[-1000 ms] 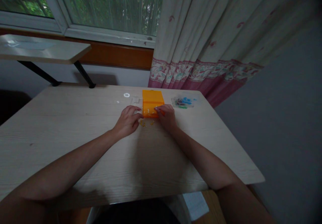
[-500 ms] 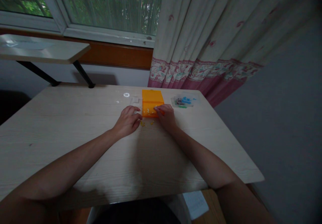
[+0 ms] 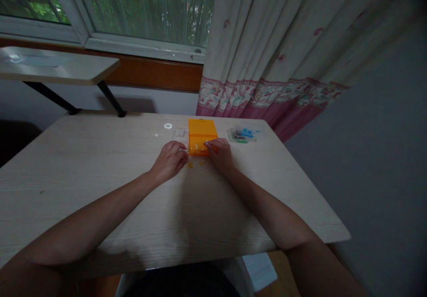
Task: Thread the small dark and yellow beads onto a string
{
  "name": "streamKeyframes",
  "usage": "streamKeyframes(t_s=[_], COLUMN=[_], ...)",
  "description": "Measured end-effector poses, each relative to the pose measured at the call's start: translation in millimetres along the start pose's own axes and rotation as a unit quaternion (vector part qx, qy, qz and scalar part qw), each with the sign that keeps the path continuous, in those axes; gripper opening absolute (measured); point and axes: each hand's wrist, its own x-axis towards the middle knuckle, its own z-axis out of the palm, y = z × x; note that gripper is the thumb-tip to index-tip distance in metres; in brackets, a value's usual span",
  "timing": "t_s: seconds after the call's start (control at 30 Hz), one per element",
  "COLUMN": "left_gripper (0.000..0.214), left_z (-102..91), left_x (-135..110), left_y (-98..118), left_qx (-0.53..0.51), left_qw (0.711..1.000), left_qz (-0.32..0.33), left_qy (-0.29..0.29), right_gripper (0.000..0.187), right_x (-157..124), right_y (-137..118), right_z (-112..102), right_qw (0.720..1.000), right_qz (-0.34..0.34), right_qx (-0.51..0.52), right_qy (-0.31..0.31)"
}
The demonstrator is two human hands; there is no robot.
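An orange box (image 3: 201,133) lies open on the far middle of a pale wooden table (image 3: 100,177). My left hand (image 3: 170,159) rests curled at the box's left front corner, fingertips pinched together near a small clear piece. My right hand (image 3: 220,154) sits at the right front corner, fingers pinched on a thin orange-red tool (image 3: 211,146) that points into the box. Tiny yellow pieces (image 3: 195,163) lie on the table between both hands.
A clear packet of blue and green small parts (image 3: 243,134) lies right of the box. A clear flat lid (image 3: 180,133) and a small ring (image 3: 167,126) lie to its left. A second table (image 3: 56,66) stands by the window; a curtain (image 3: 267,52) hangs behind.
Almost nothing has moved. My left hand has shifted very slightly toward the box's front corner; the right hand holds still.
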Motion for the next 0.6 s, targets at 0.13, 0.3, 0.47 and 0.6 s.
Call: streamKeyframes(t_s=[0.13, 0.3, 0.47, 0.6], left_gripper=[0.016, 0.013, 0.011, 0.011], left_z=[1.5, 3.3, 2.0, 0.1], left_x=[0, 0, 2, 3], left_y=[-1, -2, -3, -1], left_qx=[0.002, -0.039, -0.108, -0.151], left_qw=[1.000, 0.999, 0.993, 0.988], left_qz=[0.009, -0.004, -0.012, 0.009], left_qy=[-0.004, 0.016, 0.045, 0.044], right_gripper=[0.032, 0.029, 0.017, 0.015], right_x=[0, 0, -7, -14], right_y=[-2, -7, -21, -33], right_z=[-2, -4, -7, -8], right_qw=[1.000, 1.000, 0.992, 0.973], right_qz=[0.001, -0.021, -0.126, -0.228], right_qx=[-0.003, -0.013, -0.023, -0.034], right_qy=[0.000, -0.005, -0.017, -0.029])
